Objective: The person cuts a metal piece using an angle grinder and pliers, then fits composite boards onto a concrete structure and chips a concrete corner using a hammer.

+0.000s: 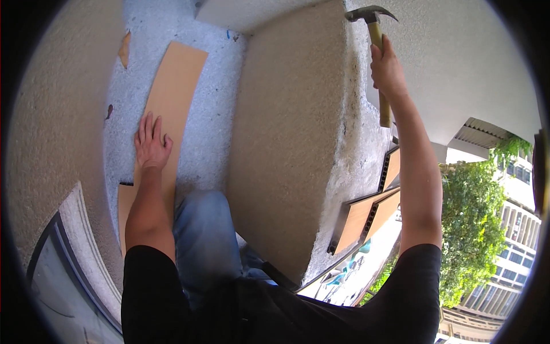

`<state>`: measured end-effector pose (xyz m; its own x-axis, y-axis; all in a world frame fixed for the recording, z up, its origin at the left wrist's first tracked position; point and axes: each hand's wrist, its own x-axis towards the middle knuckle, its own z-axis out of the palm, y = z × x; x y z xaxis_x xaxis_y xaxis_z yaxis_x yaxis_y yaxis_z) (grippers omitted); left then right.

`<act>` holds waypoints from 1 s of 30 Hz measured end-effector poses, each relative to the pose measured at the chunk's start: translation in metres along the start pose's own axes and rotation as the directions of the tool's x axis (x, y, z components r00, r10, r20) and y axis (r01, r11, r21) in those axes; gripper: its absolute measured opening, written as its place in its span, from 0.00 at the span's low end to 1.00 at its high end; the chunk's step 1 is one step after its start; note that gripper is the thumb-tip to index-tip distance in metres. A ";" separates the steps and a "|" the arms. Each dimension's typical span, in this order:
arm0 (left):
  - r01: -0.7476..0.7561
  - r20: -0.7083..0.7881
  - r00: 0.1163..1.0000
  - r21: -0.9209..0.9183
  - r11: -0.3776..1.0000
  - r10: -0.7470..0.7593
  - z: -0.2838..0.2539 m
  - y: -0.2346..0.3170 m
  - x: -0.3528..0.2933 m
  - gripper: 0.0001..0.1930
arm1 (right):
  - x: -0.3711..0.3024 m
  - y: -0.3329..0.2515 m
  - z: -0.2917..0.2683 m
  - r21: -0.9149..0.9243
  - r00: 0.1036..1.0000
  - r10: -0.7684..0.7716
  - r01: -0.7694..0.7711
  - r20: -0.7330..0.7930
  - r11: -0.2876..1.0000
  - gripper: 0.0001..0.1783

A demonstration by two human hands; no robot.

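Note:
A long tan plank (176,74) lies on the rough grey floor, running away from me. My left hand (152,143) rests on it with the palm down and the fingers stretched out. Beside its near part, to the left, is a second tan plank (125,200) with a dark end, partly covered by my forearm. My right hand (388,71) is raised high at the right, wrapped round the wooden handle of a claw hammer (372,15). The hammer's dark metal head points up, well apart from the planks.
A thick rough-plastered wall (286,114) stands between my two arms. Another wall (63,109) and a window frame (43,246) border the left side. Several hollow-cored tan boards (358,221) lean at the right. Dry leaves (124,50) lie on the floor. Trees (472,223) and buildings show outside.

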<state>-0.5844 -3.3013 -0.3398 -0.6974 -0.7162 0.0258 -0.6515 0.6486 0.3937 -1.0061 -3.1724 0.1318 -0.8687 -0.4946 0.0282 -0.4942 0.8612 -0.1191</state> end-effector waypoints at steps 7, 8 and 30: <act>0.004 0.017 1.000 0.015 1.000 -0.004 -0.004 0.003 -0.002 0.32 | 0.004 -0.005 0.010 -0.088 1.000 -0.006 0.005 -0.016 0.996 0.30; -0.003 0.016 1.000 0.017 1.000 0.003 -0.004 0.003 0.001 0.32 | 0.006 -0.004 0.012 -0.161 0.999 0.035 -0.038 -0.022 0.986 0.30; -0.015 -0.045 0.999 0.067 0.998 0.018 0.006 0.000 -0.005 0.32 | -0.154 0.045 0.003 -0.076 0.998 0.019 -0.015 0.060 0.997 0.26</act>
<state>-0.5826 -3.2960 -0.3452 -0.6951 -0.7151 0.0741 -0.6594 0.6753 0.3304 -0.8940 -3.0579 0.1192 -0.8745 -0.4839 -0.0341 -0.4824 0.8749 -0.0433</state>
